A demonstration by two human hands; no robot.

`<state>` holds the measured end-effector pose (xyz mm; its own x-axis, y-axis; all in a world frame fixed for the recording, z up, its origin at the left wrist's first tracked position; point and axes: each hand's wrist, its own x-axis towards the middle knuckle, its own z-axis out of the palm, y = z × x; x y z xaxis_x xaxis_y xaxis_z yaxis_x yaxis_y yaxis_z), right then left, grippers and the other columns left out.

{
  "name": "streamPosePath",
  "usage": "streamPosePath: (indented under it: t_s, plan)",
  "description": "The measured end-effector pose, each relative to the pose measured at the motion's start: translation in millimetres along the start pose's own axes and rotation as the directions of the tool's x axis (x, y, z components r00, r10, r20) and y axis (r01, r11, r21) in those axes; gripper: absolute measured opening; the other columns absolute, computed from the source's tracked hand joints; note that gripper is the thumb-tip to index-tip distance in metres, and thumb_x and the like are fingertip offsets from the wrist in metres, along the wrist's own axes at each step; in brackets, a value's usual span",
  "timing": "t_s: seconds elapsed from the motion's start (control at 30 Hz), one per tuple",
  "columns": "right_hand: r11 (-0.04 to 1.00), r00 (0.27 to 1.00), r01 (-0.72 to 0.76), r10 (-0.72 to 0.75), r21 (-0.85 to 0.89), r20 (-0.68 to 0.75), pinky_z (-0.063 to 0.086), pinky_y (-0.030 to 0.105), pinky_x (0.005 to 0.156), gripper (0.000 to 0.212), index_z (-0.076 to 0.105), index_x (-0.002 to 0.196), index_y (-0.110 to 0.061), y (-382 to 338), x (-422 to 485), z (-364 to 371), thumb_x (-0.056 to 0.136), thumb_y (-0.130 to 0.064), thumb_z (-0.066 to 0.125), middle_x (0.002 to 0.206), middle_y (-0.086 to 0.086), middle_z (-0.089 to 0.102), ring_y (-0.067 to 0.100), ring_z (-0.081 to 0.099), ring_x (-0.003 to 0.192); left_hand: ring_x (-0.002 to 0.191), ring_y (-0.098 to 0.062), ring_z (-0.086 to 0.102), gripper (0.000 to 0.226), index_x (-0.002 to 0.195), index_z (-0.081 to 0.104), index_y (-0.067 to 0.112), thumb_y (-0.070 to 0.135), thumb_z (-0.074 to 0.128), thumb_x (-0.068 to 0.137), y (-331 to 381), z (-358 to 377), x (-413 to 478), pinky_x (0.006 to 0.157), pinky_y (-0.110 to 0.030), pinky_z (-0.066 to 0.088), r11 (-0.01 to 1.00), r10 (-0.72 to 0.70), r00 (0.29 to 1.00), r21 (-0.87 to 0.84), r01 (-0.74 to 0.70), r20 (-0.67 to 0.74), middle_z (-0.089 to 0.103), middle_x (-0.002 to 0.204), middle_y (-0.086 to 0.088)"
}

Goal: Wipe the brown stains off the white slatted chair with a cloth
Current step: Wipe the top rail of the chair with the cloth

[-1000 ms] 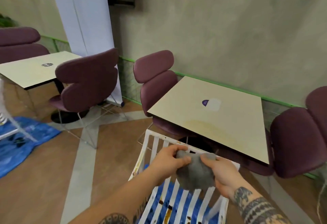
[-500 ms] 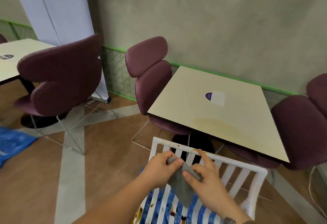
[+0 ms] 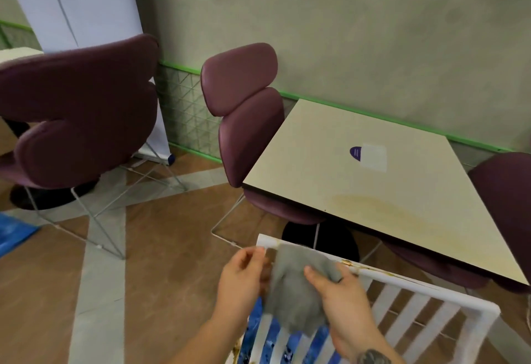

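- Room: a plain grey-green wall (image 3: pixel 344 33) with a green strip along its foot. The floor (image 3: pixel 161 248) is brown tile crossed by pale grey bands.
- A white banner (image 3: pixel 86 4) stands at far left against the wall.
- Cream square table (image 3: pixel 310 168), with a yellowish smear toward its near edge and a small purple-and-white sticker (image 3: pixel 367 158) near the middle.
- Purple padded chairs: a big one at left (image 3: pixel 80 110), one tucked at the table's left side (image 3: pixel 247 110) and part of another at the right edge (image 3: pixel 502 205).
- White slatted chair (image 3: pixel 425 287) low in view, just in front of the table. Its top rail slants from upper left to lower right. Brown stains (image 3: pixel 349 263) show on the rail, touching the cloth's right side.
- Blue sheet (image 3: pixel 316 343) shows through the slats.
- Grey cloth (image 3: pixel 293 291) lies between the two hands, its upper edge over the rail. Its long axis runs from the rail down across the slats toward the person, and the lower end hangs rounded.
- Right hand (image 3: pixel 344 300) grasps the cloth's right side, with the thumb on top and the fingers behind.
- Left hand (image 3: pixel 241 280) is curled at the cloth's left edge. It is blurred, so I cannot tell whether it grips.
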<state>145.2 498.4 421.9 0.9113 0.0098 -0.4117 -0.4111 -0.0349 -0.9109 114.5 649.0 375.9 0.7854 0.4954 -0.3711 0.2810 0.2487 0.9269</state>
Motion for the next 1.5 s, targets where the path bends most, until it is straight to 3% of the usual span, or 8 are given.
streamPosePath:
  t_s: [0.2, 0.37, 0.7, 0.83, 1.07, 1.2, 1.33, 1.5]
  plan:
    - [0.589, 0.79, 0.582, -0.572, -0.56, 0.22, 0.042, 0.013, 0.071, 0.017, 0.061, 0.115, -0.039, -33, 42, 27, 0.1, -0.032, 0.057, 0.104, -0.018, 0.063, -0.001, 0.057, 0.091, 0.107, -0.004, 0.057, 0.024, 0.125, 0.061, 0.036, 0.035, 0.051, 0.103, -6, -10, 62, 0.093, -0.029, 0.046, 0.992, 0.027, 0.998, 0.119, -0.033, 0.052, 0.063, 0.118, 0.015]
    - [0.051, 0.746, 0.645, -0.261, -0.763, 0.613, 0.027, 0.036, 0.11, 0.043, 0.056, 0.14, -0.033, 4, 80, 60, 0.102, -0.05, 0.045, 0.152, -0.01, 0.044, 0.015, 0.036, 0.14, 0.1, -0.02, 0.071, 0.029, 0.119, 0.07, 0.025, 0.016, 0.049, 0.099, -34, -4, 91, 0.075, -0.029, 0.053, 0.992, -0.117, 0.973, -0.022, 0.124, 0.198, 0.076, 0.109, -0.005]
    - [0.231, 0.767, 0.607, -0.422, -0.76, 0.484, 0.051, 0.038, 0.082, 0.023, 0.054, 0.074, -0.033, 28, 115, 68, 0.088, -0.03, 0.071, 0.088, -0.006, 0.067, 0.017, 0.063, 0.083, 0.104, -0.024, 0.07, 0.02, 0.1, 0.073, 0.04, 0.043, 0.055, 0.09, -58, -8, 110, 0.099, -0.054, 0.053, 0.996, -0.046, 0.983, 0.088, 0.03, 0.179, 0.077, 0.103, 0.001]
    - [0.35, 0.841, 0.479, -0.448, -0.805, 0.305, 0.042, 0.03, 0.058, 0.017, 0.059, 0.081, -0.024, 19, 129, 44, 0.096, -0.03, 0.063, 0.075, -0.001, 0.064, 0.013, 0.057, 0.065, 0.102, -0.019, 0.068, 0.019, 0.104, 0.072, 0.045, 0.046, 0.056, 0.093, -58, -8, 114, 0.094, -0.05, 0.056, 0.976, 0.028, 0.988, 0.209, -0.059, 0.151, 0.075, 0.105, 0.008]
    - [0.464, 0.819, 0.525, -0.503, -0.714, 0.276, 0.05, 0.031, 0.08, 0.022, 0.062, 0.117, -0.028, -7, 118, 33, 0.095, -0.032, 0.065, 0.101, -0.004, 0.067, 0.016, 0.062, 0.088, 0.102, -0.02, 0.068, 0.022, 0.113, 0.071, 0.039, 0.038, 0.054, 0.099, -51, -8, 108, 0.094, -0.049, 0.056, 0.965, 0.049, 0.989, 0.249, -0.084, 0.143, 0.074, 0.106, 0.007]
    - [0.24, 0.787, 0.595, -0.368, -0.767, 0.495, 0.044, 0.027, 0.104, 0.034, 0.069, 0.126, -0.035, 21, 108, 62, 0.091, -0.032, 0.069, 0.124, -0.009, 0.068, 0.013, 0.061, 0.115, 0.1, -0.031, 0.07, 0.023, 0.095, 0.074, 0.038, 0.043, 0.055, 0.086, -50, -9, 107, 0.092, -0.056, 0.056, 0.971, 0.02, 0.981, 0.231, -0.065, 0.192, 0.076, 0.096, -0.004]
    - [0.303, 0.803, 0.56, -0.427, -0.771, 0.416, 0.051, 0.031, 0.089, 0.019, 0.076, 0.109, -0.026, 22, 115, 52, 0.097, -0.026, 0.062, 0.105, -0.003, 0.074, 0.017, 0.065, 0.1, 0.096, -0.024, 0.069, 0.023, 0.108, 0.073, 0.037, 0.043, 0.053, 0.1, -48, -5, 107, 0.089, -0.051, 0.058, 0.941, 0.078, 0.984, 0.315, -0.126, 0.161, 0.074, 0.095, 0.001]
    - [0.076, 0.819, 0.456, -0.425, -0.887, 0.385, 0.053, 0.043, 0.083, 0.02, 0.07, 0.104, -0.023, 9, 138, 20, 0.102, -0.023, 0.05, 0.1, 0.003, 0.07, 0.024, 0.062, 0.088, 0.103, -0.022, 0.064, 0.029, 0.126, 0.067, 0.033, 0.039, 0.052, 0.102, -38, -6, 104, 0.092, -0.048, 0.057, 0.934, 0.041, 0.987, 0.344, -0.094, 0.157, 0.069, 0.108, 0.003]
